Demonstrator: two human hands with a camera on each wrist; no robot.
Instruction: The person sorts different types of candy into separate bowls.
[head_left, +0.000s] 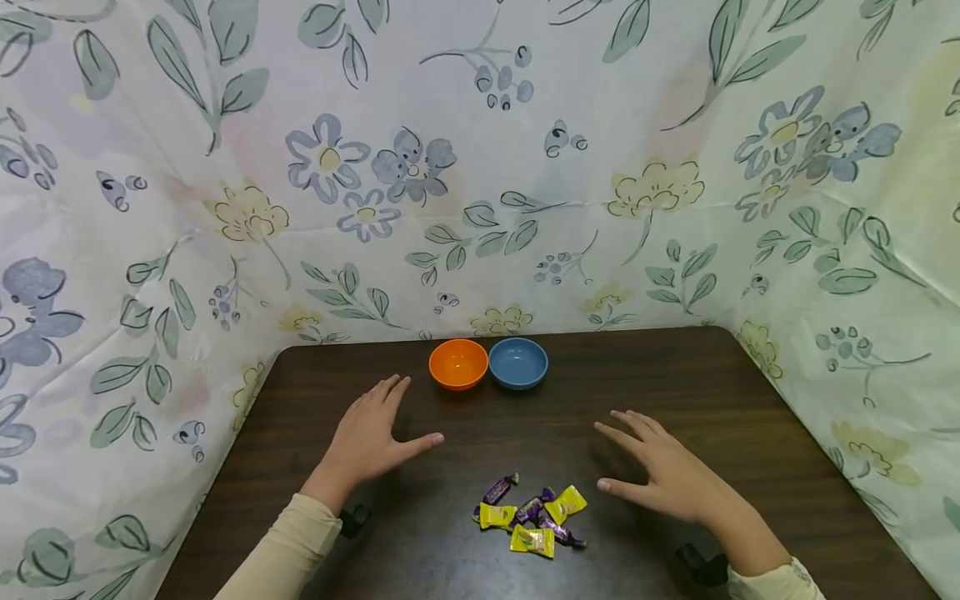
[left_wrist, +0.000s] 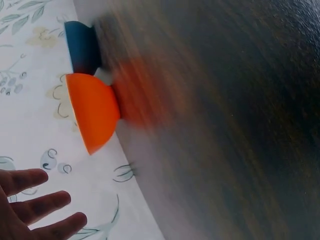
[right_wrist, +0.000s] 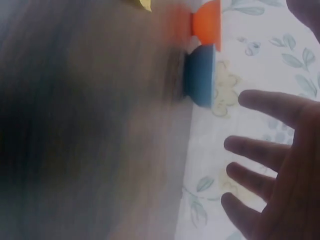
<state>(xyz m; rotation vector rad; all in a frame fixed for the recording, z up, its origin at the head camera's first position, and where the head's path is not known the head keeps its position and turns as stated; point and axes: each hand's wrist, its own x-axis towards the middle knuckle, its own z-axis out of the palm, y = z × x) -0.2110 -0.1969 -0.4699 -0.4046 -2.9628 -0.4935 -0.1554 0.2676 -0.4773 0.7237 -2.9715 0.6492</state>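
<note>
My left hand (head_left: pixel 372 437) hovers over the left part of the table, fingers spread and nothing in its grasp. On the other side, my right hand (head_left: pixel 667 475) is held with fingers extended, likewise holding nothing. Between the hands and nearer to me lies a small pile of wrapped candies, some in purple wrappers (head_left: pixel 498 490) and some in yellow wrappers (head_left: pixel 533 541). At the table's far edge an orange bowl (head_left: pixel 458 365) stands beside a blue bowl (head_left: pixel 518 363). The left wrist view shows the orange bowl (left_wrist: pixel 93 112) beyond my fingers; the right wrist view shows the blue bowl (right_wrist: pixel 201 75).
The dark wooden table (head_left: pixel 360 533) has a glossy top. A floral cloth (head_left: pixel 480 167) hangs behind the table and along both sides. Black straps (head_left: pixel 702 567) sit at my wrists.
</note>
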